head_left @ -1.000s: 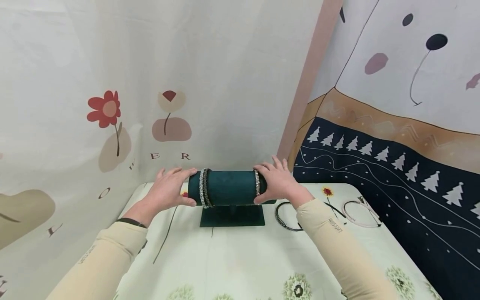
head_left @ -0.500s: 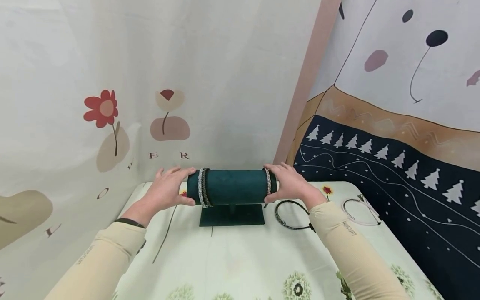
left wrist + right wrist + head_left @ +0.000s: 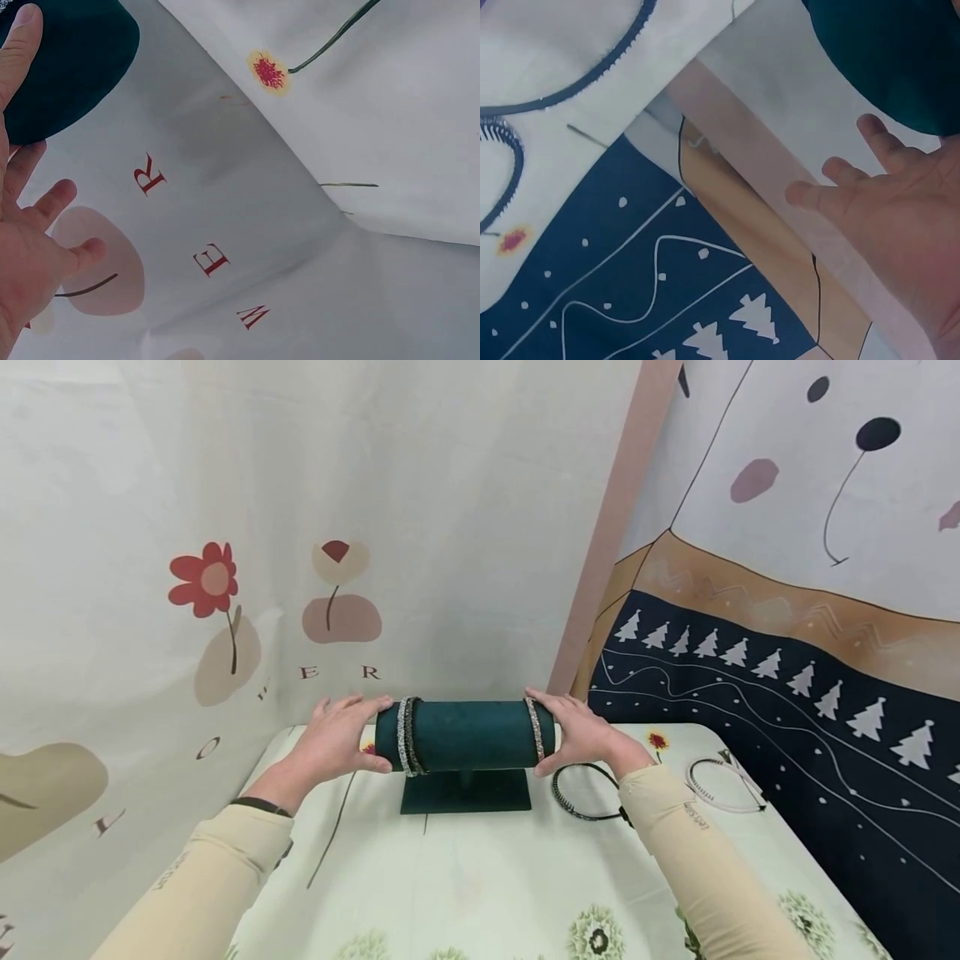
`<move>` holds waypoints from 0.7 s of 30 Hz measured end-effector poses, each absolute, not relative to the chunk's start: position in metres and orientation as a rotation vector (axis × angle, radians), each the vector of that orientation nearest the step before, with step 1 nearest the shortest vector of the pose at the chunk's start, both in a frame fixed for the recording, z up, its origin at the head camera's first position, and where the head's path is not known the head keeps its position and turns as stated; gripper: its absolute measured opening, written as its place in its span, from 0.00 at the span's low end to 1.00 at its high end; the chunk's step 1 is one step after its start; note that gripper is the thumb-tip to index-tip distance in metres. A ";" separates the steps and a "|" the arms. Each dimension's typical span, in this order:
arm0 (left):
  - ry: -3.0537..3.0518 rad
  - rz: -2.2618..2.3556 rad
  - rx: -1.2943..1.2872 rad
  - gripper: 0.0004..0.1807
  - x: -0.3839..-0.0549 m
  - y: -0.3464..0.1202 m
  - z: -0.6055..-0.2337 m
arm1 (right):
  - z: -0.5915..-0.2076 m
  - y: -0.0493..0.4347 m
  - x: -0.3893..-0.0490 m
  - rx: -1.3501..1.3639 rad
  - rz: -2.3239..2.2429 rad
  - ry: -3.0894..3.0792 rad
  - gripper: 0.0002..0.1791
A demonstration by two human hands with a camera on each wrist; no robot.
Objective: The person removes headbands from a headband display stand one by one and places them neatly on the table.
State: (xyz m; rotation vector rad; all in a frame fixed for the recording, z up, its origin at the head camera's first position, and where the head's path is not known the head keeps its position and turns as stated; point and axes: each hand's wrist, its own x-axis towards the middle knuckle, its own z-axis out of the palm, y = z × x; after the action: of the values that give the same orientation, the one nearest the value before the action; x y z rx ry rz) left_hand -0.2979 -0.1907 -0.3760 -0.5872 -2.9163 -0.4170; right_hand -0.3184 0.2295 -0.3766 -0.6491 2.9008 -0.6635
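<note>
The teal roll (image 3: 472, 735) sits mid-frame, left end gripped by the left hand (image 3: 330, 739); the right hand (image 3: 587, 733) pinches a sparkly band (image 3: 535, 729) over its right end. An outward tug could slide that off or tip the base (image 3: 465, 795).

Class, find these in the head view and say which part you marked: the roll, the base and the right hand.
Roll (image 3: 471, 735): head view, bare middle of its curved side.
Base (image 3: 465, 794): head view, middle of its flat plate.
Right hand (image 3: 582, 732): head view, back of the hand.
</note>
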 end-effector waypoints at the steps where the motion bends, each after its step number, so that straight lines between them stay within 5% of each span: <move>1: -2.915 -0.416 -0.588 0.61 -0.298 -0.191 -0.376 | -0.376 0.230 -0.319 -0.658 -0.660 2.898 0.74; 21: -2.920 -0.402 -0.587 0.62 -0.297 -0.189 -0.375 | -0.379 0.242 -0.329 -0.639 -0.979 2.688 0.68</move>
State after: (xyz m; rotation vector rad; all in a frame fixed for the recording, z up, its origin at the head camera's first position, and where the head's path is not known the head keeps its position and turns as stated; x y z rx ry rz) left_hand -0.2974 -0.1894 -0.3747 -0.5871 -2.9199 -0.4017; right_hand -0.3289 0.2416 -0.3789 -0.6387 2.6878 -0.9792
